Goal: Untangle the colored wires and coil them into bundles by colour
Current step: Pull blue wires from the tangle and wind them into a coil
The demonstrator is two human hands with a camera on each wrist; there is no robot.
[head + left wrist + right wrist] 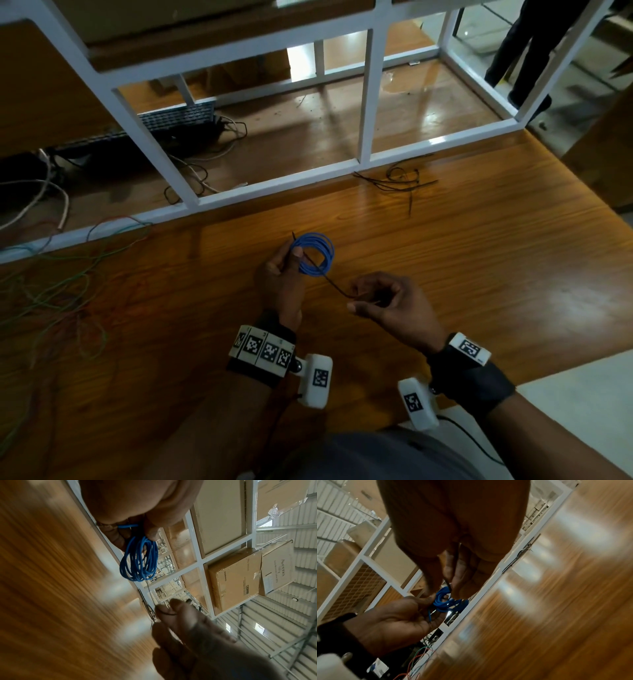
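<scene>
A coil of blue wire (317, 253) is held upright over the wooden table (445, 260) by my left hand (286, 270), thumb and fingers pinching one side of it. A thin black cable tie (330, 279) runs through the coil down to my right hand (371, 298), which pinches its lower end. The left wrist view shows the blue coil (139, 562) hanging from my left fingers (150, 532), with the black tie (169, 613) looped at my right fingers. From the right wrist, the blue coil (448, 601) sits beyond my right fingertips (460, 586).
A tangle of green and red wires (51, 294) lies on the table's left side. Several loose black cable ties (400, 181) lie near the white metal frame (274, 185) at the back. Behind the frame are a keyboard (178, 120) and cables. A person's legs (527, 51) stand at the far right.
</scene>
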